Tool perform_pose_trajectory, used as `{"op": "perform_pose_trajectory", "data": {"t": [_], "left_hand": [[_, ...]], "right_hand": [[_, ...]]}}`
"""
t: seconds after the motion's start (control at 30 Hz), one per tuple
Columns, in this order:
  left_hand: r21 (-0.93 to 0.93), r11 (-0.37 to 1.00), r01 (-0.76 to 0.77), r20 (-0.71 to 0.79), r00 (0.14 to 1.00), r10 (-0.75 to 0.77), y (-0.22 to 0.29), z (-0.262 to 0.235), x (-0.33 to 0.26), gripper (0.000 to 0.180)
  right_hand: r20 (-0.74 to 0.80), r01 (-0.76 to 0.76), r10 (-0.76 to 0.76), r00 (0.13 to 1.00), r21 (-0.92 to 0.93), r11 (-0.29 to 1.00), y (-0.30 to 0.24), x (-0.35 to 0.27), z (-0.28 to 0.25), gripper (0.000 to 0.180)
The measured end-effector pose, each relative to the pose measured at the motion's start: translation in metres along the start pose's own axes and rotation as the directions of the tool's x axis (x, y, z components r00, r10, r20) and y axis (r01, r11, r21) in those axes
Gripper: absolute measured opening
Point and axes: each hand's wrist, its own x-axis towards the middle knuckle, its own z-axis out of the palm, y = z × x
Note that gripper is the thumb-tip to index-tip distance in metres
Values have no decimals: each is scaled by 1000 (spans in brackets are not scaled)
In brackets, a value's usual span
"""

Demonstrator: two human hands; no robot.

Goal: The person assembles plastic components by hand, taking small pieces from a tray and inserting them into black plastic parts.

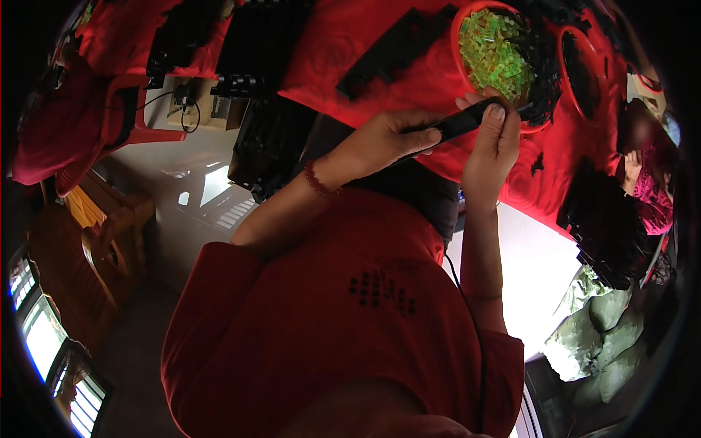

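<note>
A long black bar-shaped piece [461,125] slants between my two hands above the near edge of the red-covered table. My left hand [398,139], with a beaded bracelet at the wrist, grips its near end, thumb on top. At the far end, my right hand [495,135] pinches the piece between thumb and fingers. Whether a smaller part sits in that pinch is hidden. Just beyond my right hand stands a red round basin [456,36] of small yellow-green translucent pieces [496,55], with black parts [542,73] along its right side.
A similar black strip [394,51] lies on the red tablecloth [321,62]. Stacked black pieces stand at the left [259,44] and right [606,219]. Another red basin [561,62] holds black parts. A person [646,182] sits at the far right, near pale sacks [599,336]. A red chair [124,135] stands left.
</note>
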Motion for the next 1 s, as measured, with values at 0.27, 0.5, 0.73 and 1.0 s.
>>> {"op": "perform_pose_trajectory", "data": {"t": [0.27, 0.5, 0.73, 1.0], "left_hand": [[33, 999, -7, -5, 1000, 7, 1, -1, -4, 36], [329, 944, -23, -141, 987, 73, 5, 7, -10, 23], [148, 989, 14, -171, 985, 11, -8, 11, -12, 22], [82, 994, -67, -226, 971, 84, -17, 16, -14, 25]], "right_hand": [[6, -17, 17, 1000, -3, 1000, 3, -2, -3, 40], [11, 116, -116, 993, -63, 991, 3, -9, 0, 35], [112, 281, -260, 959, -263, 923, 6, -17, -4, 34], [-21, 318, -332, 943, -229, 920, 5, -28, 2, 28]]}}
